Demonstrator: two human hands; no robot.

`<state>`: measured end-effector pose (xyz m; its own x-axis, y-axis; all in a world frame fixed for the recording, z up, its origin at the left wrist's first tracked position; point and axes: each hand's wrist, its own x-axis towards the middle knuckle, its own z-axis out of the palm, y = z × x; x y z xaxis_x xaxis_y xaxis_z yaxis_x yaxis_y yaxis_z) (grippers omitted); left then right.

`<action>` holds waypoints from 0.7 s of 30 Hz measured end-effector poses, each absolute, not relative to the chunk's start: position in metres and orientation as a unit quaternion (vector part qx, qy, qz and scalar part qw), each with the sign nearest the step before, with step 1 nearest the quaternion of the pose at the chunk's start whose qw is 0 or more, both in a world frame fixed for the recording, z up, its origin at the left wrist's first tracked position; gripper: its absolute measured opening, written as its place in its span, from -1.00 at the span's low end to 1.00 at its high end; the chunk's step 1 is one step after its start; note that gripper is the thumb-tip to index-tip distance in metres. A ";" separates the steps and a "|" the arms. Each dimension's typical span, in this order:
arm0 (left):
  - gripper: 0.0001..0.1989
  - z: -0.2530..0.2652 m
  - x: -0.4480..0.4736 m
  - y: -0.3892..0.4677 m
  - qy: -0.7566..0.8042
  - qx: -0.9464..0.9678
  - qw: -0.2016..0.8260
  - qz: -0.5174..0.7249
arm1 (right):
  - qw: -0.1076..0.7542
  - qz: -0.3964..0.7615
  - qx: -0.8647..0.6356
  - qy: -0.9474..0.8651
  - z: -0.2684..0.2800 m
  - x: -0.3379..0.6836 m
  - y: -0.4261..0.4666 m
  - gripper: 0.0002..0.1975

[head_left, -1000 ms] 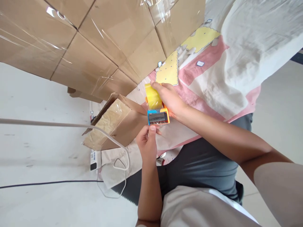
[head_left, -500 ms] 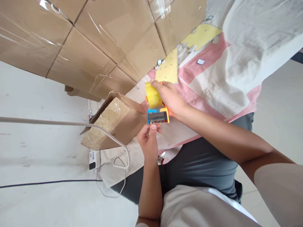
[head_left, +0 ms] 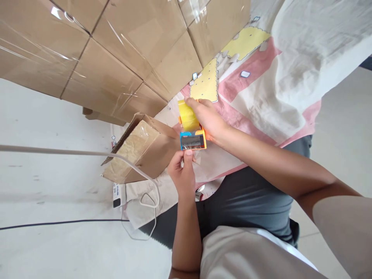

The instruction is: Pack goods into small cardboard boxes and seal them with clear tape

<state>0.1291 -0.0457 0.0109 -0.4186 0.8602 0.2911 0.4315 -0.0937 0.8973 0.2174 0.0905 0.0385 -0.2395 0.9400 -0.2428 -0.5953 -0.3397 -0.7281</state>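
Note:
My right hand (head_left: 210, 118) is wrapped around a tape dispenser (head_left: 193, 140), an orange and blue frame with a dark roller part at its front edge. A roll of yellowish packing tape (head_left: 188, 115) sits in it, under my right thumb. Just below the front edge, my left hand (head_left: 183, 168) is closed, thumb against fingers, pinching the loose tape end. A bit of clear film shows beside the left fingertips. Left of both hands lies a small cardboard box (head_left: 157, 155), tilted, with brown tape across one face.
Large film-wrapped cartons (head_left: 122, 50) stand stacked along the back. A white cable (head_left: 128, 161) crosses in front of the small box. A power strip (head_left: 117, 195) lies at the left by the wall. Patterned pink and white cloth (head_left: 261, 112) covers the surface.
The view has shifted slightly. Both hands keep the same grip, and a little more clear film shows by my left fingertips.

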 end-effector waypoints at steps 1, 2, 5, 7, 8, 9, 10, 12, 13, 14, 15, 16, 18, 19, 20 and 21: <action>-0.58 0.012 0.129 -0.046 0.645 0.502 0.196 0.541 | 0.509 0.752 -0.339 -0.247 0.039 0.218 0.090 -0.57; -0.57 0.012 0.129 -0.046 0.647 0.502 0.195 0.540 | 0.501 0.760 -0.338 -0.238 0.039 0.218 0.090 -0.57; -0.56 0.014 0.128 -0.046 0.645 0.499 0.209 0.540 | 0.491 0.775 -0.331 -0.221 0.039 0.218 0.090 -0.58; -0.57 0.014 0.129 -0.047 0.639 0.494 0.227 0.544 | 0.491 0.777 -0.330 -0.216 0.039 0.217 0.090 -0.59; -0.59 0.013 0.130 -0.047 0.634 0.492 0.239 0.546 | 0.490 0.778 -0.330 -0.215 0.039 0.216 0.090 -0.59; -0.61 0.012 0.130 -0.047 0.629 0.491 0.254 0.547 | 0.488 0.778 -0.331 -0.214 0.039 0.216 0.089 -0.59; -0.64 0.010 0.131 -0.047 0.622 0.489 0.269 0.549 | 0.487 0.780 -0.331 -0.214 0.039 0.216 0.089 -0.59; -0.66 0.007 0.132 -0.047 0.611 0.483 0.290 0.556 | 0.487 0.781 -0.326 -0.215 0.039 0.215 0.087 -0.58; -0.66 0.006 0.132 -0.046 0.608 0.482 0.293 0.559 | 0.489 0.781 -0.322 -0.217 0.039 0.215 0.087 -0.58; -0.65 0.005 0.133 -0.046 0.608 0.483 0.288 0.561 | 0.491 0.780 -0.319 -0.219 0.039 0.214 0.086 -0.57; -0.64 0.004 0.133 -0.045 0.610 0.485 0.278 0.561 | 0.493 0.779 -0.317 -0.222 0.038 0.214 0.086 -0.55; -0.63 0.004 0.134 -0.045 0.615 0.488 0.267 0.560 | 0.494 0.777 -0.317 -0.226 0.037 0.214 0.086 -0.54; -0.62 0.005 0.134 -0.043 0.625 0.488 0.247 0.556 | 0.499 0.769 -0.320 -0.237 0.036 0.214 0.088 -0.52; -0.62 0.005 0.135 -0.042 0.630 0.486 0.241 0.556 | 0.506 0.763 -0.320 -0.242 0.035 0.215 0.089 -0.51; -0.62 0.006 0.135 -0.041 0.635 0.482 0.238 0.555 | 0.514 0.757 -0.319 -0.247 0.035 0.215 0.090 -0.52; -0.62 0.006 0.135 -0.041 0.638 0.478 0.237 0.556 | 0.522 0.750 -0.318 -0.253 0.035 0.216 0.091 -0.52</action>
